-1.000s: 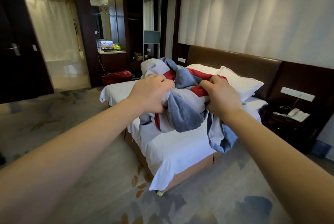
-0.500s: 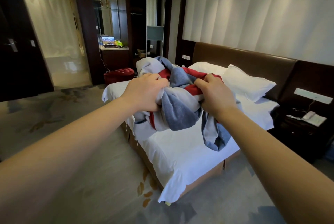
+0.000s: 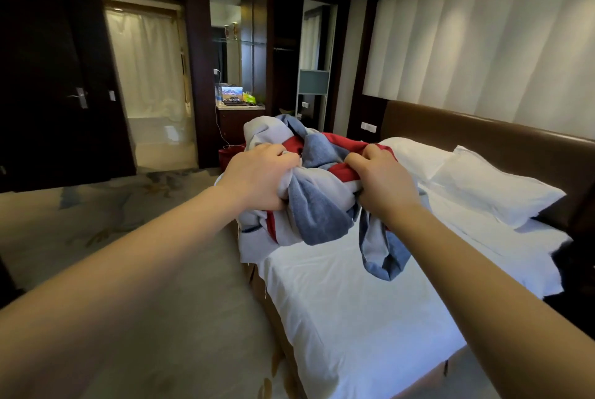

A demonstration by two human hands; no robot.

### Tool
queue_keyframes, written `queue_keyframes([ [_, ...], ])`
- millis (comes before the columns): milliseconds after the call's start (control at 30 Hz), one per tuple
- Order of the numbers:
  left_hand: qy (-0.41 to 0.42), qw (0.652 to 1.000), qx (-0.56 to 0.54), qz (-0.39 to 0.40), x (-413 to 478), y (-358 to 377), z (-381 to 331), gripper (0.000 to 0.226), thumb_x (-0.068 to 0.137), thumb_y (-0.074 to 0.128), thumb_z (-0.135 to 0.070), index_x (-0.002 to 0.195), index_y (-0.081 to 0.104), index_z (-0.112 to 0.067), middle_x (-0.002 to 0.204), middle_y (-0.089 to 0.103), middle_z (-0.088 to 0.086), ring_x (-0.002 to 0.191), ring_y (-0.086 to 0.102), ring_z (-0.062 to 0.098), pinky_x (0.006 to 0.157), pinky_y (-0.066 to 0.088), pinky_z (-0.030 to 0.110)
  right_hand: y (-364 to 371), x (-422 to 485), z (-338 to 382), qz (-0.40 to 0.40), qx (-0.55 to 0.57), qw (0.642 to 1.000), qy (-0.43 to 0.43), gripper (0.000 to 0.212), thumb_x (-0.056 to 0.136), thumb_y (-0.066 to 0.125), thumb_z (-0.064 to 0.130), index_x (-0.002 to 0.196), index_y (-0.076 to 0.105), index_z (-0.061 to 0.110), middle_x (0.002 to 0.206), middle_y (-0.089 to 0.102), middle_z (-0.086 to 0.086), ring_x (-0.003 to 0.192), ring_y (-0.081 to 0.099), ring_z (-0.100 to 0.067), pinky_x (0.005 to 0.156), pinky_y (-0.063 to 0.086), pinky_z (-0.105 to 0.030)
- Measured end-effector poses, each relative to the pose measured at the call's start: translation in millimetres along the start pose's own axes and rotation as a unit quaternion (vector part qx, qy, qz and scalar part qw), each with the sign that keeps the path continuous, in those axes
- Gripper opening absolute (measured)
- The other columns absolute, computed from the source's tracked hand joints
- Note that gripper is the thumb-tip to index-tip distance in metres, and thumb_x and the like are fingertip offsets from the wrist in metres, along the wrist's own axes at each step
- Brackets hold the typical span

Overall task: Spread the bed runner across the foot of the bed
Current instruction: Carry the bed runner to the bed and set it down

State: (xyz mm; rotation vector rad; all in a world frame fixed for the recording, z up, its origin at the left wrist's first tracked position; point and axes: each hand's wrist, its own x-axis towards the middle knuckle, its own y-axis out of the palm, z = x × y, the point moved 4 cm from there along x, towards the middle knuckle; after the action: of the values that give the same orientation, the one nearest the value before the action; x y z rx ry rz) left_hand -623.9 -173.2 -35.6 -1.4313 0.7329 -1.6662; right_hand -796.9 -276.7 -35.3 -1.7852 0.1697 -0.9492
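The bed runner (image 3: 317,205) is a bunched heap of grey, blue and red cloth held up over the white bed (image 3: 354,308). My left hand (image 3: 257,178) grips its left side in a fist. My right hand (image 3: 381,184) grips the red and grey folds on its right. A loop of blue-grey cloth hangs down below my right wrist, just above the sheet. The bed lies in front of me and to the right, with its foot corner near the lower middle of the view.
Two white pillows (image 3: 492,189) lean on the brown headboard (image 3: 483,134). A desk with a laptop (image 3: 232,95) and a red bag (image 3: 228,157) stand beyond the bed. Patterned carpet (image 3: 145,237) spreads to the left. A dark door (image 3: 64,92) is at far left.
The view has closed in on the bed, which now lies nearer and more below me. Both hands keep the same grip on the bunched runner.
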Motion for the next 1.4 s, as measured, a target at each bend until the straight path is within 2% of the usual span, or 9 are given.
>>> queue_keyframes([
  [167, -0.013, 1.000, 0.008, 0.007, 25.6, 16.5, 34.9, 0.051, 0.064, 0.068, -0.042, 0.110, 0.052, -0.027, 0.109, 0.056, -0.001, 0.104, 0.053, 0.024, 0.065, 0.051, 0.035, 24.6, 48.2, 2.5, -0.007, 0.012, 1.000, -0.020, 0.049, 0.079, 0.069, 0.016, 0.125, 0.052, 0.020, 0.115, 0.050, -0.012, 0.107, 0.048, -0.031, 0.075, 0.047, -0.036],
  [367, -0.025, 0.999, 0.015, 0.012, 46.1, 49.0, 81.4, 0.050, 0.063, 0.069, -0.038, 0.109, 0.053, -0.026, 0.106, 0.057, -0.001, 0.101, 0.054, 0.023, 0.064, 0.053, 0.037, 63.6, 99.8, 13.4, 0.007, 0.015, 0.999, -0.029, 0.048, 0.080, 0.065, 0.015, 0.126, 0.050, 0.020, 0.117, 0.049, -0.011, 0.107, 0.046, -0.031, 0.076, 0.050, -0.038],
  [700, 0.006, 0.999, 0.029, 0.029, 90.8, 115.0, 181.2, 0.051, 0.063, 0.070, -0.040, 0.109, 0.051, -0.028, 0.107, 0.057, -0.003, 0.102, 0.054, 0.022, 0.062, 0.051, 0.032, 139.3, 189.0, 44.3, 0.019, 0.010, 1.000, -0.009, 0.053, 0.079, 0.071, 0.021, 0.127, 0.048, 0.024, 0.121, 0.050, -0.008, 0.110, 0.047, -0.028, 0.082, 0.053, -0.042],
  [867, 0.038, 0.999, 0.027, 0.014, 119.1, 138.5, 231.9, 0.051, 0.060, 0.070, -0.034, 0.107, 0.053, -0.027, 0.104, 0.057, -0.001, 0.099, 0.055, 0.023, 0.055, 0.037, 0.028, 164.0, 236.8, 58.4, 0.014, 0.003, 1.000, 0.016, 0.052, 0.079, 0.070, 0.018, 0.126, 0.049, 0.022, 0.119, 0.050, -0.010, 0.108, 0.047, -0.030, 0.079, 0.053, -0.042],
  [967, 0.048, 0.998, 0.029, 0.010, 135.6, 153.9, 260.4, 0.052, 0.058, 0.070, -0.032, 0.107, 0.051, -0.027, 0.103, 0.057, -0.001, 0.098, 0.055, 0.024, 0.054, 0.034, 0.027, 180.0, 263.5, 65.1, 0.017, -0.003, 1.000, 0.025, 0.052, 0.079, 0.071, 0.020, 0.127, 0.049, 0.022, 0.119, 0.050, -0.010, 0.109, 0.047, -0.029, 0.079, 0.052, -0.041],
  [1133, 0.059, 0.998, 0.020, 0.008, 163.7, 183.7, 293.4, 0.052, 0.059, 0.071, -0.035, 0.107, 0.052, -0.028, 0.104, 0.057, -0.002, 0.098, 0.055, 0.023, 0.054, 0.035, 0.027, 205.7, 301.8, 66.0, 0.027, -0.013, 0.999, 0.035, 0.055, 0.080, 0.072, 0.023, 0.129, 0.047, 0.024, 0.123, 0.050, -0.008, 0.112, 0.047, -0.028, 0.086, 0.052, -0.041],
  [1300, 0.058, 0.998, -0.011, -0.002, 198.7, 218.9, 318.0, 0.048, 0.060, 0.068, -0.038, 0.104, 0.053, -0.027, 0.102, 0.057, -0.002, 0.097, 0.054, 0.024, 0.057, 0.039, 0.028, 232.0, 343.8, 52.5, 0.028, -0.029, 0.999, 0.034, 0.054, 0.079, 0.071, 0.022, 0.128, 0.048, 0.024, 0.123, 0.049, -0.008, 0.113, 0.046, -0.028, 0.083, 0.052, -0.041],
  [1400, 0.069, 0.997, -0.015, -0.003, 227.0, 242.4, 330.2, 0.049, 0.061, 0.068, -0.041, 0.106, 0.053, -0.027, 0.103, 0.057, -0.002, 0.099, 0.054, 0.023, 0.058, 0.039, 0.027, 251.9, 368.9, 39.5, 0.033, -0.032, 0.998, 0.045, 0.053, 0.082, 0.070, 0.026, 0.129, 0.047, 0.025, 0.125, 0.049, -0.007, 0.114, 0.045, -0.027, 0.088, 0.051, -0.040],
])
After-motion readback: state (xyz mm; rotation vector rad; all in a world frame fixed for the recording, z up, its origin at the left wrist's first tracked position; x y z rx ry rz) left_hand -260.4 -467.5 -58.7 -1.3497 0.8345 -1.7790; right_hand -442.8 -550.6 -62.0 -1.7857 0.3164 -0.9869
